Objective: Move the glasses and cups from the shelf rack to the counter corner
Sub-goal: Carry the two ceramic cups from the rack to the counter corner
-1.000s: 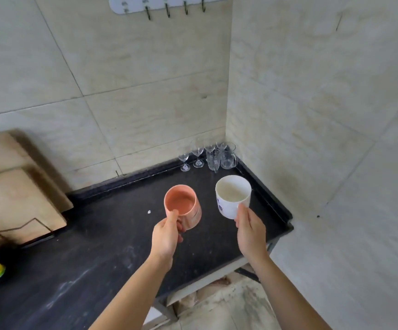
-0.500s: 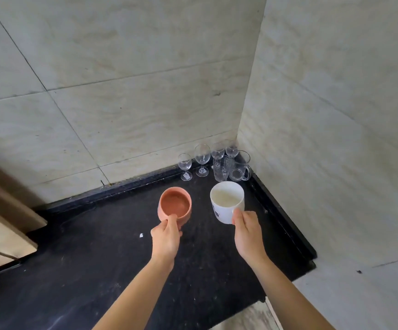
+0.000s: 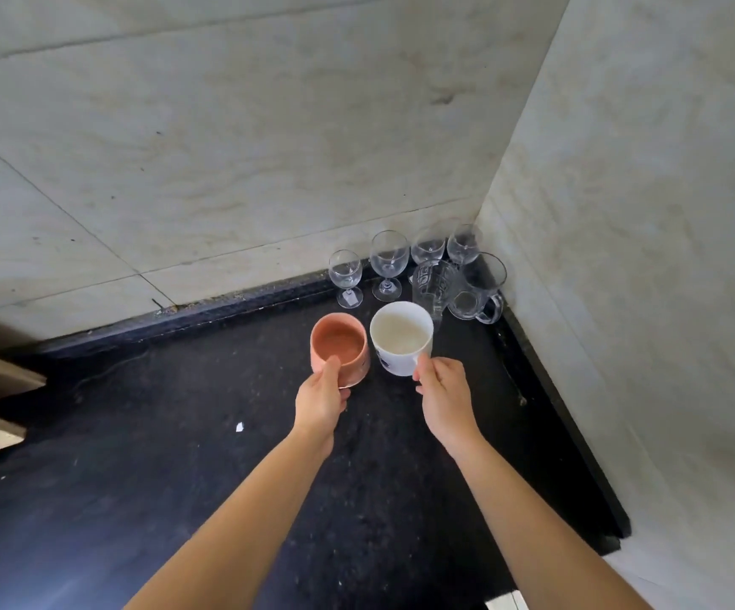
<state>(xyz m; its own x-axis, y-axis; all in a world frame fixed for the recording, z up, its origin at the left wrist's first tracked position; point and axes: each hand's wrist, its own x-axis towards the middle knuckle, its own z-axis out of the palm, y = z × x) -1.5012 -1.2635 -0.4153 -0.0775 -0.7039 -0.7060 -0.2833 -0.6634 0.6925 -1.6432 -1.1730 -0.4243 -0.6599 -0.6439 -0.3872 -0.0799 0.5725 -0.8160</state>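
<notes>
Already, a good share of the job looked finished: six pieces of clear glassware stood gathered in the far right corner of the bench [image 3: 181,433], where the two tiled walls met. Four of them were stemmed wine glasses, the leftmost wine glass [image 3: 345,275] with a small tag at its foot, a second wine glass [image 3: 388,261] just beside it, and a third [image 3: 428,247] and fourth [image 3: 464,245] tucked back against the corner itself. In front of those stood a patterned glass tumbler [image 3: 434,286] and a glass mug [image 3: 480,292] with its handle turned toward the bench's right edge.

Two cups were not yet set down. The left hand [image 3: 321,396] gripped a terracotta cup [image 3: 339,349] by its near rim and side, thumb over the lip, and the right hand [image 3: 445,389] pinched a white mug [image 3: 402,337] at its near wall; a dark print showed on the mug's side. Both cups were upright, rims nearly touching each other, and hung just in front of the glassware, near the bench's back edge. Whether their bases already met the bench could not be told from this angle.

By my reckoning, what remained was to lower these two beside the glasses and let go. The shelf rack was out of view, so whether more cups waited there could not be judged.

Count: four wine glasses, one tumbler, one glass mug, two cups.
</notes>
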